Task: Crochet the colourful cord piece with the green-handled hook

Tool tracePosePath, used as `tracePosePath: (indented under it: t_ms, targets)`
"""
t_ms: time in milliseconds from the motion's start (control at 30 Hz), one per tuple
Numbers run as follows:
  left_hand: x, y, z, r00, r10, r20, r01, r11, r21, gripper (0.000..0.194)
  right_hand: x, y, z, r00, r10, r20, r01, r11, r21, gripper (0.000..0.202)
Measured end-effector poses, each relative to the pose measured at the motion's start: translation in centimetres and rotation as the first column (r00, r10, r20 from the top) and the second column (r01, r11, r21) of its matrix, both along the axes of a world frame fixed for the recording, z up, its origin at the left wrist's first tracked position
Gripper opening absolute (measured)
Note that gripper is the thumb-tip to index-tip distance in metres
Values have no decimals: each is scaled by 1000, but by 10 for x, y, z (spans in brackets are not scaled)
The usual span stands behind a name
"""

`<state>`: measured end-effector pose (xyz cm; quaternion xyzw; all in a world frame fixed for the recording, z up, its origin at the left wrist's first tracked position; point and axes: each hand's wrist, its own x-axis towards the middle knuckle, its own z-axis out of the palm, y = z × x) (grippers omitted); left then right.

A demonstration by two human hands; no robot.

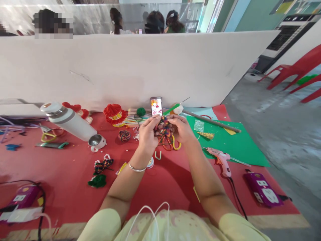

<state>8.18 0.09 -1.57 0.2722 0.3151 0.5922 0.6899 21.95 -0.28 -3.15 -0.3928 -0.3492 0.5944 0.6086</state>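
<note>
My left hand [148, 133] and my right hand [182, 129] pinch a dark multicoloured yarn piece [163, 126] between them, one on each side. Its exact shape is partly covered by my fingers. Just beneath it lie scissors [167, 143] with red and yellow handles. A lit phone [156, 107] leans on the white partition behind my hands. Left of my hands sit a ball of multicoloured yarn [124, 136] and a small green yarn ball [140, 111]. A green-handled tool [173, 109] with a thin metal tip points up to the right.
A white flask [72, 124] lies tilted at left, by its metal-lined cup [96, 142]. A pink glue gun [222, 160] rests partly on green sheet [247, 144], its cord running towards me. A purple power box [262, 189] stands at right. The white partition [140, 67] closes the table's back.
</note>
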Motion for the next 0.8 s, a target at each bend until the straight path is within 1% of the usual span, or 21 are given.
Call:
tracePosePath:
  t_ms: [167,233,300,400,533,600,733,800]
  targets:
    - [1,-1,1,999,39,-29,-40,999,-26,28,1,2,0,1000,-5,-11,5,1000,-20,22]
    - [2,0,-1,1000,12,-9,-12,999,-31,28,1,2,0,999,-12,-34,11,1000,-24,22]
    - [2,2,-3,998,-45,39,46,998,-40,27,1,2,1,999,-10,-47,9,1000,-25,22]
    - [1,4,-5,987,-113,112,119,992,-50,28,2,0,4,999,10,-31,-11,1000,-23,24]
    - [0,8,-7,982,-143,123,149,988,-39,30,5,-6,13,995,97,29,-98,995,35,27]
    - [0,8,-6,983,-142,113,148,988,-44,30,7,-9,15,992,124,31,-126,990,60,28]
    - [0,9,-5,985,-132,108,141,987,-81,31,8,-8,11,990,139,-2,-138,988,72,32]
    - [0,9,-4,984,-128,121,139,986,-88,32,9,-6,7,993,122,4,-121,988,98,32]
